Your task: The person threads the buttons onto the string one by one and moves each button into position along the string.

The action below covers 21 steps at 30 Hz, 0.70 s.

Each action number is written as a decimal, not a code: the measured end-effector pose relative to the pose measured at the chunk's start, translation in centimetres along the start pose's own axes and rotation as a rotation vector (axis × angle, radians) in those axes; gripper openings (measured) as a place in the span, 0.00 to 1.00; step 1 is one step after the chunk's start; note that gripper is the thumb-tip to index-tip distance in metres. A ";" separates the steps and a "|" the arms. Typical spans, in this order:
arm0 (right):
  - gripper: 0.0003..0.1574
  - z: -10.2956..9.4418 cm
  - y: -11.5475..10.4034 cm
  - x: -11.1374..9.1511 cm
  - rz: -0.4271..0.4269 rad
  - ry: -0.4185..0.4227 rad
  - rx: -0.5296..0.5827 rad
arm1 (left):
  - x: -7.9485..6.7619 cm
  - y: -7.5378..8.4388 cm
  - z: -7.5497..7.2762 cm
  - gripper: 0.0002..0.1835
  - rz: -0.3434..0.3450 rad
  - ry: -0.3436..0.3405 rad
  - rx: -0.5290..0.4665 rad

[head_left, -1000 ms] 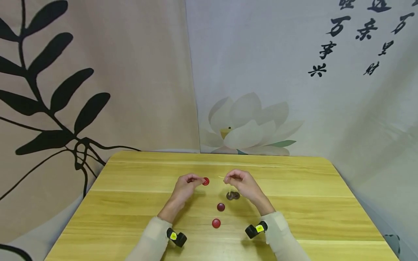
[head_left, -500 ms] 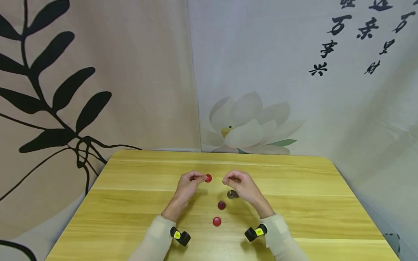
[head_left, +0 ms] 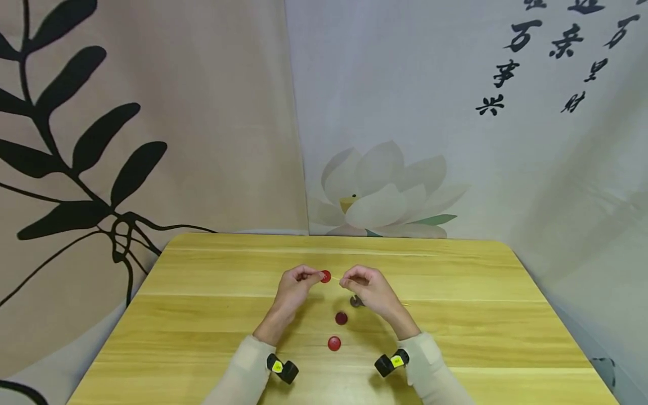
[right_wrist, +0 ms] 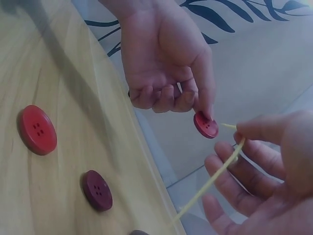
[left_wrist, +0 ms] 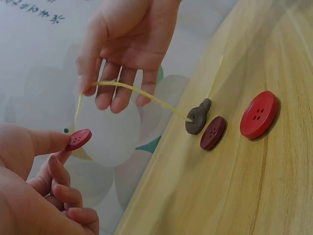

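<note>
My left hand [head_left: 293, 291] pinches a red four-hole button [right_wrist: 206, 127] by its edge, raised over the far part of the table. Facing it, my right hand [head_left: 374, 289] holds a yellow string [left_wrist: 142, 91] between thumb and forefinger near one end. In the right wrist view the short free tip points at the held button. From these fingers the string runs down to a dark brown button [left_wrist: 196, 121] on the table and enters one of its holes. A second brown button [left_wrist: 206, 105] lies partly hidden behind that one, with more string trailing beyond.
A maroon button [head_left: 341, 318] and another red button [head_left: 334, 343] lie on the wooden table [head_left: 212, 326] between my forearms. Each wrist wears a small black camera [head_left: 283, 369]. Printed cloth [head_left: 228, 140] hangs behind the table's far edge.
The left hand has brought its red button slightly right, and the right hand has shifted slightly left. The string's tip and the button are now closer together. The buttons on the table stay put.
</note>
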State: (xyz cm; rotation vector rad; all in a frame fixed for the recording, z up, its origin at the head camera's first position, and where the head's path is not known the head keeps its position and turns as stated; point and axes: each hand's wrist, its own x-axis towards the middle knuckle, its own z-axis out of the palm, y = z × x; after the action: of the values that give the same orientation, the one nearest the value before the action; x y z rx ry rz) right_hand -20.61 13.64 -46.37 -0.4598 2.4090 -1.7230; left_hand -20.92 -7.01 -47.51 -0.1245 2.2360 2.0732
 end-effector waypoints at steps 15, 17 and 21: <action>0.05 0.5 -0.3 0.2 0.038 0.026 -0.028 | -0.1 0.2 0.2 0.09 0.020 -0.029 -0.024; 0.05 0.6 -0.4 0.2 0.044 0.028 -0.037 | -0.1 0.4 0.2 0.10 0.023 -0.026 -0.019; 0.06 0.7 -1.6 -0.1 0.038 0.021 -0.053 | -0.1 0.5 0.3 0.11 0.026 -0.027 -0.010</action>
State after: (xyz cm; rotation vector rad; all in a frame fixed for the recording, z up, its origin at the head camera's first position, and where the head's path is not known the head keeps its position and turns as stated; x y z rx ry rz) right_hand -20.10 12.57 -45.05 -0.4019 2.4665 -1.6606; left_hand -20.86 -6.72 -47.02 -0.0679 2.2243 2.0857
